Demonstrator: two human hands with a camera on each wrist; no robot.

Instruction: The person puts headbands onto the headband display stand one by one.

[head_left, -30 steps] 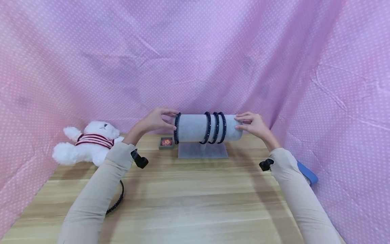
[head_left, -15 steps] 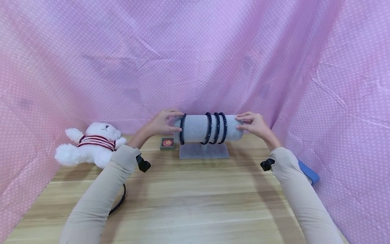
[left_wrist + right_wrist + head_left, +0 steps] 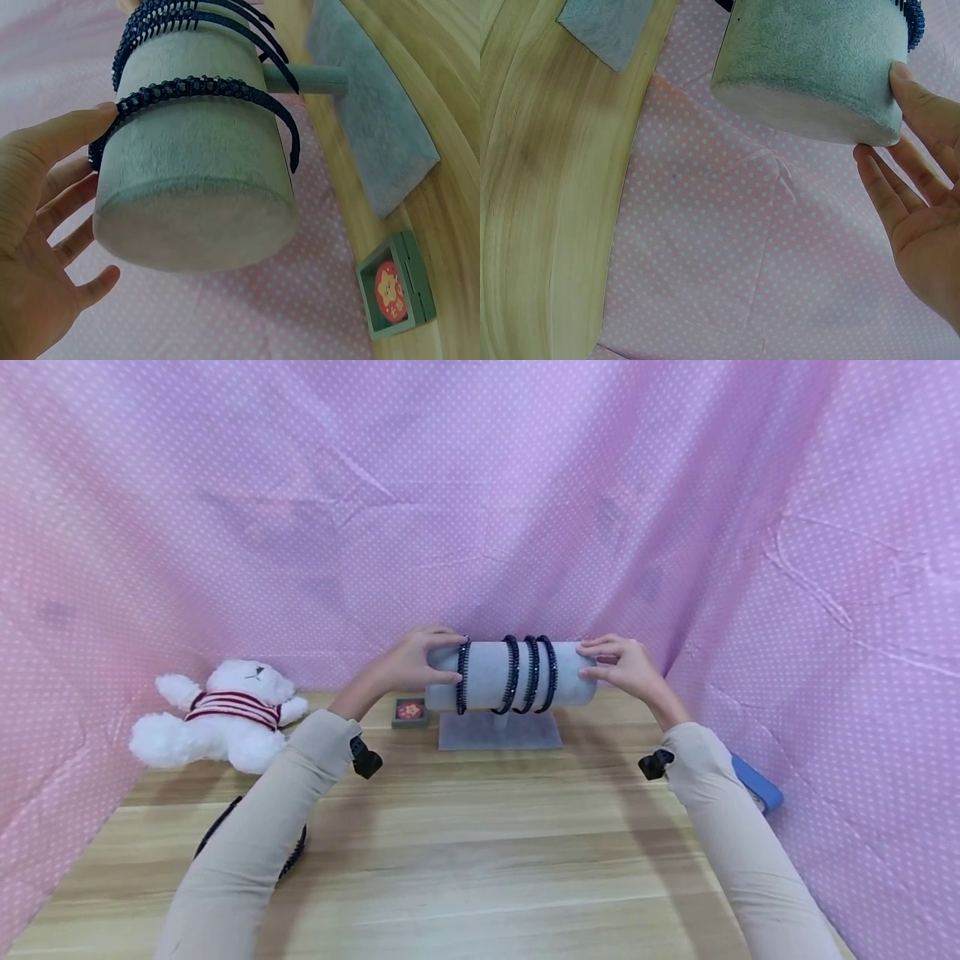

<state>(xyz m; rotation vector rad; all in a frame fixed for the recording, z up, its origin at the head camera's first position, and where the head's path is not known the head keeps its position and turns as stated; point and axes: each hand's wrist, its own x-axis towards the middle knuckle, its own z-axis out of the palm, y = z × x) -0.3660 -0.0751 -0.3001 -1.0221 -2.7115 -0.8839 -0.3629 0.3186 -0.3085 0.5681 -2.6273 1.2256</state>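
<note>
A grey velvet headband stand (image 3: 485, 672) carries several dark beaded headbands. At its left end my left hand (image 3: 412, 660) holds the leftmost headband (image 3: 462, 681), thumb on the front and fingers behind the roll. The left wrist view shows the thumb on the beads of that headband (image 3: 199, 86), which arches over the roll. Three more headbands (image 3: 532, 675) sit close together right of the middle. My right hand (image 3: 624, 667) grips the right end of the stand; in the right wrist view its thumb and fingertips touch the roll (image 3: 810, 67) near its rim.
A small framed box (image 3: 409, 712) with a red picture lies left of the stand's base. Farther left is a white plush bear (image 3: 232, 710) in a striped top. Another headband (image 3: 295, 853) lies partly under my left forearm. A blue object (image 3: 757, 785) stands behind my right forearm.
My left hand has slid the leftmost headband to the right along the roll, from its left end inward. My right hand has stayed at the right end.
</note>
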